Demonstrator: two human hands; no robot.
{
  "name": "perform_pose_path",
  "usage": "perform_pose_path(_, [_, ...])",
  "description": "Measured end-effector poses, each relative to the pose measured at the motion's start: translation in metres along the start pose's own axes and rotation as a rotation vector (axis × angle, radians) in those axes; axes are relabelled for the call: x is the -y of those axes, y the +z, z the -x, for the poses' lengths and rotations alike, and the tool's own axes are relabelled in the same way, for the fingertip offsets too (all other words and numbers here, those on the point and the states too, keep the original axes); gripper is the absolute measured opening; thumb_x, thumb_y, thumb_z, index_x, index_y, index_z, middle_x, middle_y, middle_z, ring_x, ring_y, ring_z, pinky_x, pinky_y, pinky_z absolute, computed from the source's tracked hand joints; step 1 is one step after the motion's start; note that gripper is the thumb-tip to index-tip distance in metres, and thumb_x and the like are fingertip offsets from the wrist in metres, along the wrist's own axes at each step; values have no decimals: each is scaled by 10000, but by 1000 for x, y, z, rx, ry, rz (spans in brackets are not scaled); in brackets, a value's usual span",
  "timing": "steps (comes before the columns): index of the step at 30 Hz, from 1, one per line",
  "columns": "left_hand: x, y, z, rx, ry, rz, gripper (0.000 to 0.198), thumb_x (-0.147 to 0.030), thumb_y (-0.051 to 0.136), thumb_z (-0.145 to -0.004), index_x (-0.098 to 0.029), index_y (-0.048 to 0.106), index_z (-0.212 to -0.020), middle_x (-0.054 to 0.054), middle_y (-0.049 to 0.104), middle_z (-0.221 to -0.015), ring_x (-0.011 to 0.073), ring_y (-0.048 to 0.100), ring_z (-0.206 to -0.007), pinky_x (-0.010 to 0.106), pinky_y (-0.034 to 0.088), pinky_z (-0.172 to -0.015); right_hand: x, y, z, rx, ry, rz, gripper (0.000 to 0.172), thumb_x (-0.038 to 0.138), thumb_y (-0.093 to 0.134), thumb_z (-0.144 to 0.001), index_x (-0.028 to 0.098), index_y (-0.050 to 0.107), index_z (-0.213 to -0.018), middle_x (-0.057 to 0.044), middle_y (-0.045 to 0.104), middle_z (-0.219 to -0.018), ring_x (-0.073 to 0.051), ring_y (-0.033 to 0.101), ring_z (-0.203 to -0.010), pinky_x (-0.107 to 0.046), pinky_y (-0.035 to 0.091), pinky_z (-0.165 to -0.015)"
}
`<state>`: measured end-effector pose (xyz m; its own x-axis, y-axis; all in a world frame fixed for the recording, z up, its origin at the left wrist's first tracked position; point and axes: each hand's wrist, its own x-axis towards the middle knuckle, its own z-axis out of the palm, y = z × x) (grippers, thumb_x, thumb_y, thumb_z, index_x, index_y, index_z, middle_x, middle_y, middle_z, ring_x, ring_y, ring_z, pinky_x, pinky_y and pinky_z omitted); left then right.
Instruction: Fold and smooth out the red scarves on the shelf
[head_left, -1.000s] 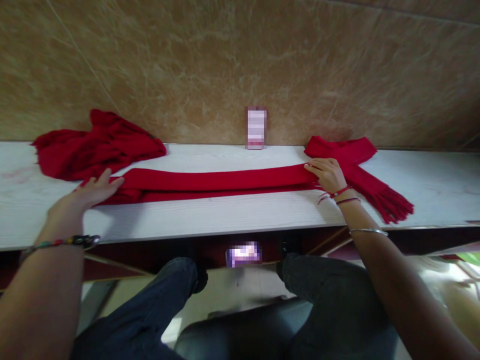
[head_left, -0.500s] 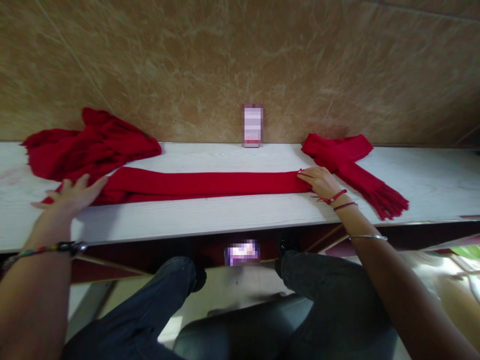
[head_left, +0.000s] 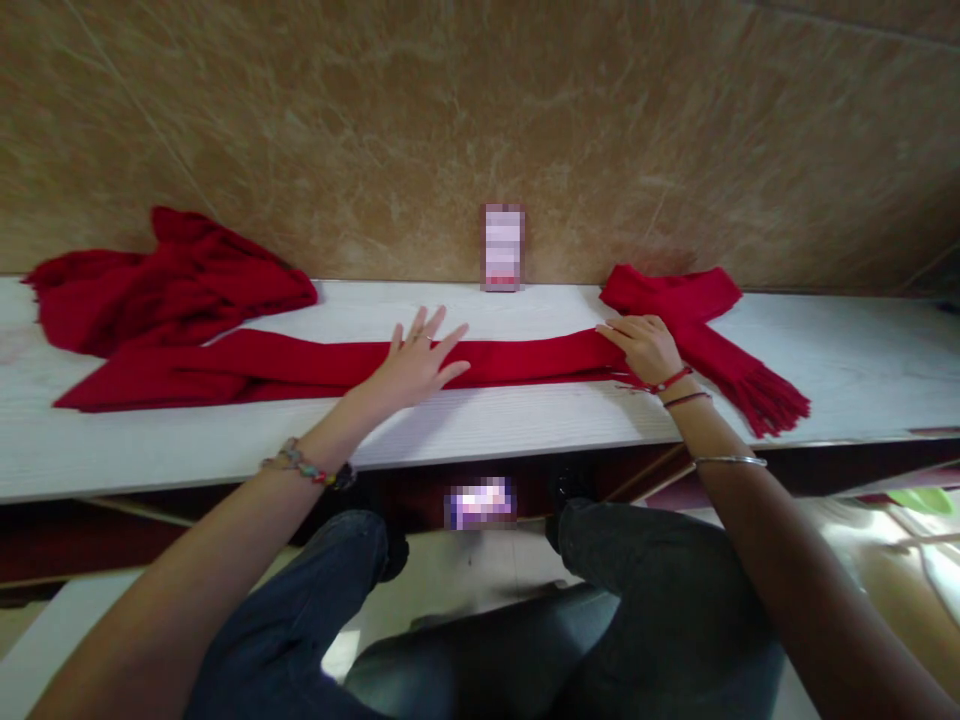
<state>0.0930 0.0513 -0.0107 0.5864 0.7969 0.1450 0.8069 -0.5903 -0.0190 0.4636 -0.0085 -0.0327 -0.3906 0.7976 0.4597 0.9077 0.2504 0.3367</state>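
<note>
Red fabric strip (head_left: 322, 367), long and folded, lies along a white wood-grain ledge (head_left: 517, 418) beneath a spread-open left hand (head_left: 418, 366); the right hand (head_left: 646, 348) covers its right end, grip unclear. Light, even pressure should best keep edges aligned.

No readable text, upright rectangular item (head_left: 502, 248) pixelated, lower bright item (head_left: 480, 503) pixelated too

Left hand (head_left: 420, 362) and right hand (head_left: 643, 345) each obscure part of the long scarf (head_left: 322, 368). Upright item (head_left: 502, 248) at wall (head_left: 337, 150): pixelated, markings illegible. Green item (head_left: 924, 498), right: blurred, unidentifiable. Shelf (head_left: 862, 370): both ends cut off.
</note>
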Motion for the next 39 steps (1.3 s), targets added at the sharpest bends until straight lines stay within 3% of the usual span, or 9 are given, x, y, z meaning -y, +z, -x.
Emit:
perform_pose_path(3, [-16, 16, -4, 130, 90, 22, 580, -520, 302, -941, -302, 196, -1468, 69, 46, -1564, 342, 20, -1415, 578, 150, -1094, 1, 5, 1, 64, -18, -27, 380, 96, 380, -884, 156, 622, -1170, -109, 662, -1129, -209, 548, -1018, -349, 357, -830])
perform_pose_path(7, [-14, 22, -5, 235, 110, 42, 572, -546, 253, -940, -344, 153, -1467, 41, 48, -1563, 365, 47, -1409, 632, 158, -1065, 4, 10, 6, 169, -38, -69, 399, 75, 374, -869, 126, 609, -1188, -119, 675, -1090, -201, 568, -976, -328, 375, -808])
perform_pose_path(13, [-11, 25, -7, 221, 118, 25, 569, -556, 244, -938, -353, 163, -1464, 41, 80, -1560, 370, 86, -1406, 650, 170, -1050, -3, 3, 13, 177, 17, -98, 439, 34, 391, -812, 150, 638, -1156, -106, 664, -1127, -204, 565, -1039, -335, 389, -863])
perform_pose_path(19, [-10, 29, -7, 187, 127, 30, 569, -562, 242, -936, -352, 182, -1461, 52, 124, -1554, 357, 116, -1405, 647, 180, -1047, -38, -10, 30, 265, 191, -42, 367, 46, 428, -733, 138, 723, -930, -128, 684, -1051, -252, 587, -1005, -370, 441, -841])
perform_pose_path(22, [-10, 30, -7, 171, 133, 29, 570, -564, 248, -934, -346, 204, -1458, 50, 134, -1552, 354, 137, -1402, 641, 178, -1051, -47, -22, 26, 155, 257, -110, 381, 47, 413, -701, 131, 719, -911, -129, 674, -1074, -259, 576, -1037, -387, 439, -894])
perform_pose_path(26, [-9, 30, -8, 177, 131, 31, 572, -567, 236, -934, -344, 200, -1460, 45, 125, -1554, 349, 137, -1403, 633, 168, -1059, -22, -29, 2, -13, 204, -317, 360, 94, 417, -709, 141, 683, -946, -101, 676, -1021, -228, 584, -996, -361, 440, -908])
perform_pose_path(31, [-7, 29, -8, 202, 137, 21, 573, -569, 222, -935, -349, 182, -1463, 40, 112, -1557, 347, 117, -1407, 621, 159, -1067, 14, -19, -16, 363, 19, -361, 219, 104, 482, -664, 153, 660, -782, -84, 669, -861, -200, 593, -821, -304, 456, -774])
perform_pose_path(35, [-7, 27, -8, 214, 134, 9, 570, -555, 228, -940, -343, 168, -1466, 40, 107, -1558, 338, 110, -1410, 613, 158, -1071, -8, -14, 3, 527, 56, -218, 174, 126, 500, -702, 147, 663, -760, -100, 664, -878, -205, 586, -831, -296, 441, -762])
perform_pose_path(39, [-8, 27, -8, 214, 126, 9, 563, -543, 229, -944, -337, 180, -1466, 43, 114, -1558, 339, 117, -1408, 611, 163, -1068, -33, -21, 21, 598, 244, -67, 216, 129, 474, -736, 161, 683, -779, -102, 677, -889, -229, 599, -838, -321, 444, -749])
